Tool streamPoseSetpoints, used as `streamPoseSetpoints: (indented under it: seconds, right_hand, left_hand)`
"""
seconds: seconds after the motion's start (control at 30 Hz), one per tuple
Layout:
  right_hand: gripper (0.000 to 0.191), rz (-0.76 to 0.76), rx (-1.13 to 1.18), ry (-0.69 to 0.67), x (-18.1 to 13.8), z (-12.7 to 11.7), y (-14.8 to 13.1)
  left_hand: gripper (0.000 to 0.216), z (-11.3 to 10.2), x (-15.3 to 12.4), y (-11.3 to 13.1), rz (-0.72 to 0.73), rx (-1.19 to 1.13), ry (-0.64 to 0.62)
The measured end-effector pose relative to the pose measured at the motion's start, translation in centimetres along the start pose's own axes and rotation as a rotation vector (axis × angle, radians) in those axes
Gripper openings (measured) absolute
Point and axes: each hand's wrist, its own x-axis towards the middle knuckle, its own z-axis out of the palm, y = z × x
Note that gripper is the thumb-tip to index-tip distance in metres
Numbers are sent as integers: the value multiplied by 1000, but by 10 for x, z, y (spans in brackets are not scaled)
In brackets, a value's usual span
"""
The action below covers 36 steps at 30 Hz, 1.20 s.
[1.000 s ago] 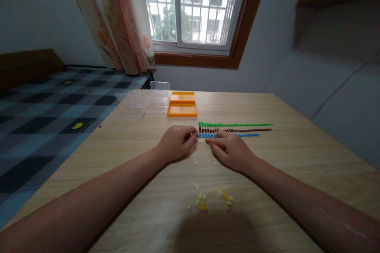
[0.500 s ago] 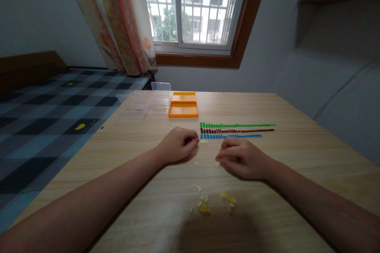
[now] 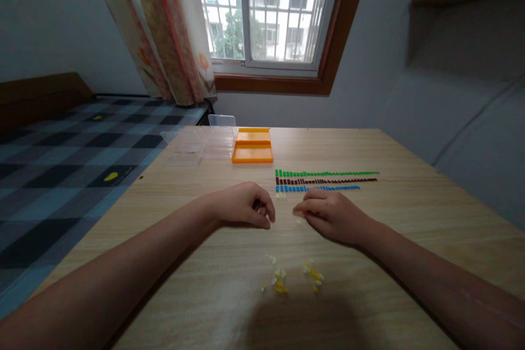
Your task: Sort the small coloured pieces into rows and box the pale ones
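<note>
Three neat rows of tiny pieces lie on the wooden table (image 3: 410, 213): a green row (image 3: 328, 173), a dark brown row (image 3: 328, 180) and a blue row (image 3: 324, 188). A short pale yellow row (image 3: 281, 196) starts just under the blue one. My left hand (image 3: 241, 205) rests curled on the table, fingertips pinched over a small yellow piece near its thumb. My right hand (image 3: 332, 213) lies beside it, fingers pinched together at a tiny pale piece. Loose yellow pieces (image 3: 293, 276) are scattered nearer to me.
An orange tray (image 3: 252, 153) and a clear plastic box with its lid (image 3: 200, 145) stand at the far left of the table. A bed with a checked cover (image 3: 61, 169) is to the left. A window with a curtain is behind.
Both hands drew back from the left end of the rows toward me. The left hand came down onto a loose piece; the right hand pinches another.
</note>
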Motion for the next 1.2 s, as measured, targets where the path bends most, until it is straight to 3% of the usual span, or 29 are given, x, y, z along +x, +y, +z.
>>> streamPoseSetpoints:
  seconds: [0.13,0.37,0.6,0.87,1.2]
  right_hand:
    - [14,42,37,33,0,-4,-6]
    - [17,48,15,-29,-1,1,-5]
    - [17,205,-81,54,9,12,5]
    - [20,109,-31,114,0,11,3]
    - [23,175,-152,68,11,19,7]
  left_hand:
    - [12,-1,0,0,-21,2,-2]
    - [12,-1,0,2,-49,-20,9]
    - [17,-2,2,-1,-59,-127,-1]
    - [28,-1,2,-8,-82,-180,1]
    - [29,-1,3,-7,-81,-189,-3]
